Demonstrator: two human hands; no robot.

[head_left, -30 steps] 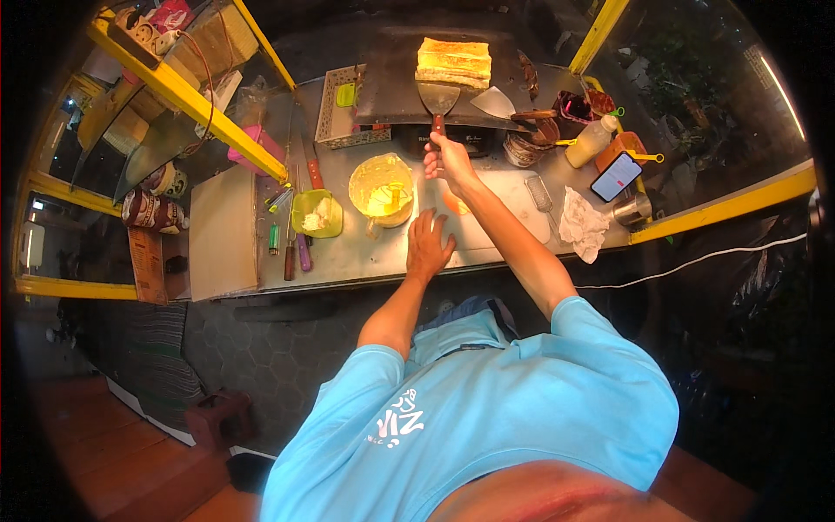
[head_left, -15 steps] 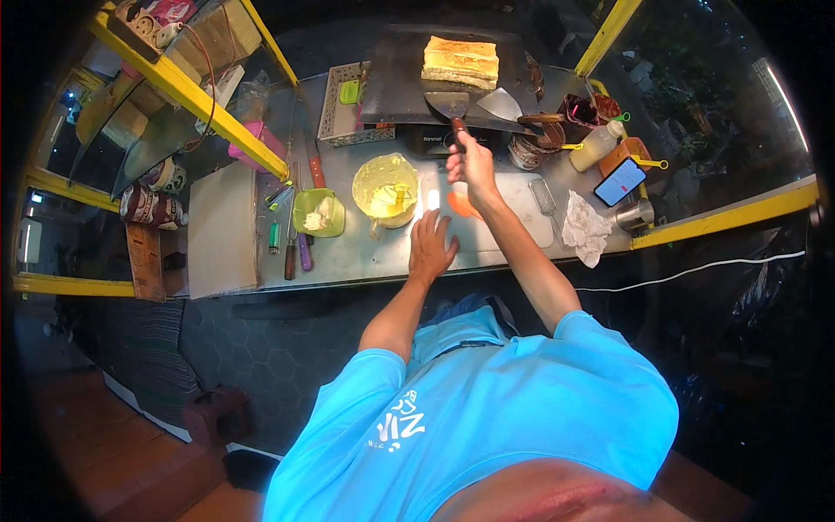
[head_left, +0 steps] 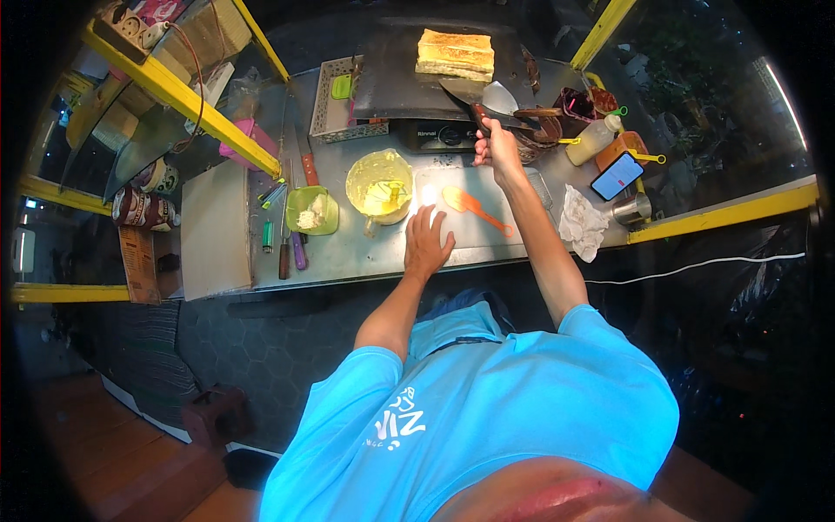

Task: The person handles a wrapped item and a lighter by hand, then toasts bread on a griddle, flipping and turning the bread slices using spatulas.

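Note:
My right hand [head_left: 499,150] grips the dark handle of a scraper spatula [head_left: 461,99], whose dark blade is tilted over the front edge of the black griddle [head_left: 400,65]. Behind the blade, a block of browned, layered toast bread [head_left: 455,52] lies on the griddle. A second scraper with a pale blade [head_left: 499,97] is partly hidden behind the held one. My left hand [head_left: 425,244] lies open, fingers spread, on the left edge of a white cutting board [head_left: 496,230]. An orange spatula [head_left: 474,207] rests on that board, beside a pitcher [head_left: 379,178] with yellow spread inside.
A green tub [head_left: 315,211] of white cream sits left of the pitcher, near knives [head_left: 300,252]. A crumpled cloth [head_left: 583,224], phone [head_left: 618,177], squeeze bottle [head_left: 593,143] and metal cup [head_left: 632,209] stand at right. Yellow frame posts [head_left: 183,87] border the counter.
My right hand has shifted right and slightly away from the board, turning the scraper blade from flat to tilted. The orange spatula is now uncovered. My left hand stays almost where it was.

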